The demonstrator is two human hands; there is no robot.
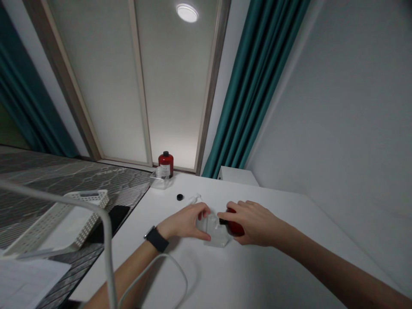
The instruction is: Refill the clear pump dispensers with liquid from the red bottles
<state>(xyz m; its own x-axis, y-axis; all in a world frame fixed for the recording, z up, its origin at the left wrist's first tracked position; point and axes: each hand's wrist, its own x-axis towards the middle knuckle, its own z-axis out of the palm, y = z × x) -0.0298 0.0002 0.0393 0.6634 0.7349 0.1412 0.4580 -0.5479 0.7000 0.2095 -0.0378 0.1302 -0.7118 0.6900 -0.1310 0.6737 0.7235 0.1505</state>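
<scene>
Gripping the red bottle [236, 229] tipped in the right hand [259, 223], by the clear container [217, 238] on the surface [257, 279]. Left hand [186, 221] curved opposite, can't tell if gripping. Tilt slowly, container braced.

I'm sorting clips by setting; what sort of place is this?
Probably a room in a home: teal curtains beside frosted sliding doors, a plain white table, and a patterned floor covering.
</scene>
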